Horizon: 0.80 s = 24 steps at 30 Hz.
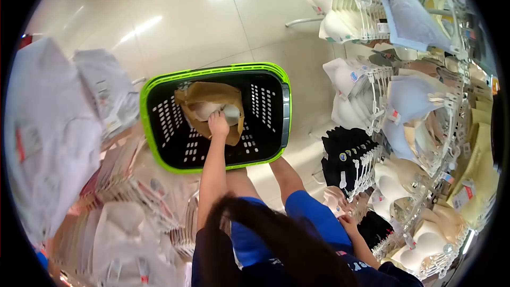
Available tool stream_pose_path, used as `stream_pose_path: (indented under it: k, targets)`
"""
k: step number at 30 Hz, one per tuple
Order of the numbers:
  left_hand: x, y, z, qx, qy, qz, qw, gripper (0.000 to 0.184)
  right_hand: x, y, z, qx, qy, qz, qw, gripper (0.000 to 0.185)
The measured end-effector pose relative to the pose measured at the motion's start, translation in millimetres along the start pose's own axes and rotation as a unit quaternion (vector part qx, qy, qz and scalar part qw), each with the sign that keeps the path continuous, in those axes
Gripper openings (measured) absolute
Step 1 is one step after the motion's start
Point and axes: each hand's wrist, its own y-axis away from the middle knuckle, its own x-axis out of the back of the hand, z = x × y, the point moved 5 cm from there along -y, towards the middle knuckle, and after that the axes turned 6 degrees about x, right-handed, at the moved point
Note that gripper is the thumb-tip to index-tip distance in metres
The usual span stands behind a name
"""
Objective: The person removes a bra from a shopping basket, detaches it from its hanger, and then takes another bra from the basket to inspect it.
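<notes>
My left hand reaches down into a black shopping basket with a bright green rim. Its fingers are closed on a tan bra with paler inner cups, which lies in the basket. To the lower right, my right hand is beside the hanging rack, between a beige-pink bra and black bras. Its fingers look curled, but what they hold, if anything, is too small to make out.
Racks of hanging bras, including white, black and light blue ones, line the right side. Pale garments and more bras on hangers crowd the left. Shiny tiled floor lies beyond the basket.
</notes>
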Motion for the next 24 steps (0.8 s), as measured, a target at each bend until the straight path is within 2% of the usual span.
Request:
stream_pose_path:
  k: [3,4,7,8,11,12,15,17,19,20,23,24]
  targets:
    - [-63,-21,1,0.016,-0.023,-0.294,0.955,0.04,-6,11,9,-0.053,-0.026,0.011,0.998,0.016]
    - [-87,-26,-3,0.018,-0.043,-0.352,0.935,0.051,-8,14,11,-0.064,-0.009,0.011,0.998,0.016]
    - [-118,-16,10,-0.059,-0.168,-0.325,0.929,0.057,-20,25,3,-0.066,-0.001,0.007,0.998,0.016]
    - [-124,-10,13,-0.072,-0.218,-0.368,0.901,0.057,-24,27,9,-0.083,-0.033,0.007,0.996,0.016]
    - [-144,-6,15,-0.058,-0.22,-0.314,0.922,0.052,-30,34,20,-0.103,-0.005,0.01,0.995,0.017]
    - [-142,-6,16,-0.034,-0.281,-0.284,0.916,0.046,-33,35,21,-0.107,0.0,0.013,0.994,0.017]
    - [-158,-16,10,0.047,-0.141,-0.14,0.979,0.039,-39,34,14,-0.074,-0.009,-0.012,0.997,0.017]
    - [-148,-12,10,0.029,-0.025,-0.099,0.994,0.03,-41,37,24,-0.091,-0.042,0.004,0.995,0.016]
    - [-137,-11,2,0.016,0.106,-0.025,0.994,0.029,-43,37,28,-0.101,-0.034,-0.002,0.994,0.017]
    - [-99,-1,9,-0.001,0.071,-0.02,0.997,0.031,-44,36,27,-0.086,-0.047,-0.003,0.995,0.016]
    - [-63,15,-3,0.057,0.233,-0.035,0.97,0.03,-46,38,21,-0.067,-0.055,-0.003,0.996,0.016]
    - [-46,22,-5,0.049,0.252,0.015,0.966,0.03,-46,38,18,-0.056,-0.056,-0.001,0.997,0.015]
